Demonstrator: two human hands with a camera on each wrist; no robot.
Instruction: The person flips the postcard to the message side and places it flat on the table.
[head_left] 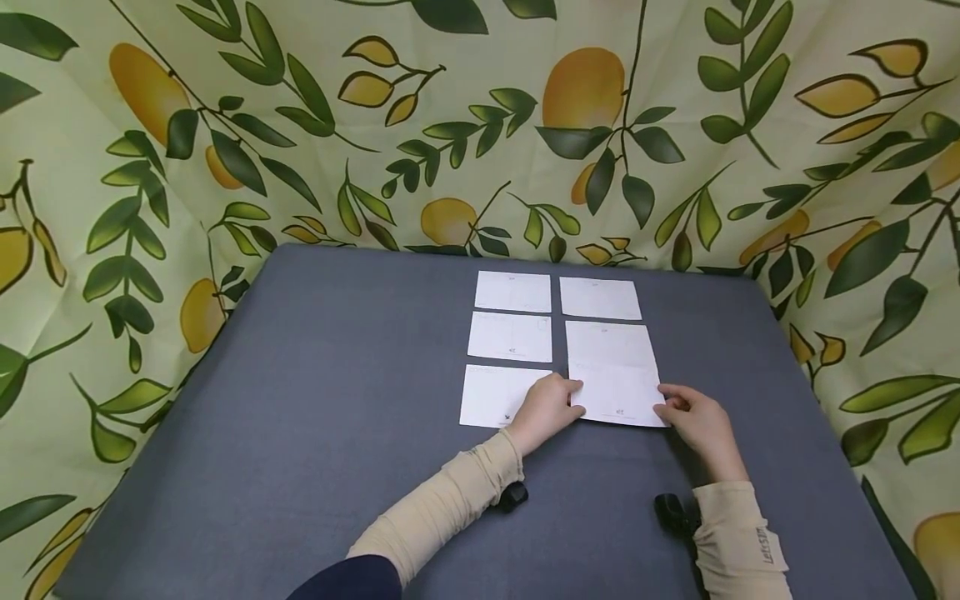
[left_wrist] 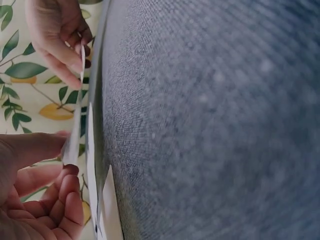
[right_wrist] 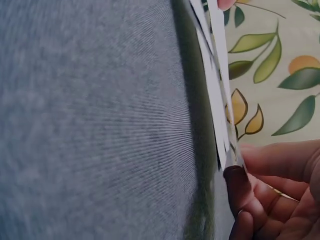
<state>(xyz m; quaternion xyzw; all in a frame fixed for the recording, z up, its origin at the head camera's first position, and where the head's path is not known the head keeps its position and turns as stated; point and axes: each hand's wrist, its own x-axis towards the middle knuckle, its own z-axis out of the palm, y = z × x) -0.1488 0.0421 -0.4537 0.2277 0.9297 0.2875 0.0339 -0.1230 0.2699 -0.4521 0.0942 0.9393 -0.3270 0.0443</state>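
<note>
My left hand (head_left: 546,408) pinches the left edge of a white card (head_left: 618,396) between thumb and fingers. On its right edge my right hand (head_left: 699,425) pinches the same card near the lower corner. Both wrist views show this card (left_wrist: 73,142) edge-on, lifted a little above the tabletop. In the head view its far side meets or overlaps another white card (head_left: 609,346) directly behind it. Under my left hand's wrist lies a third white card (head_left: 491,396), its right part partly covered by that hand.
Further white cards lie behind: a middle-left card (head_left: 510,336), a far-left card (head_left: 513,292) and a far-right card (head_left: 600,298), in two columns with narrow gaps. The dark grey cloth-covered table (head_left: 337,400) ends at a leaf-and-fruit patterned curtain (head_left: 450,167).
</note>
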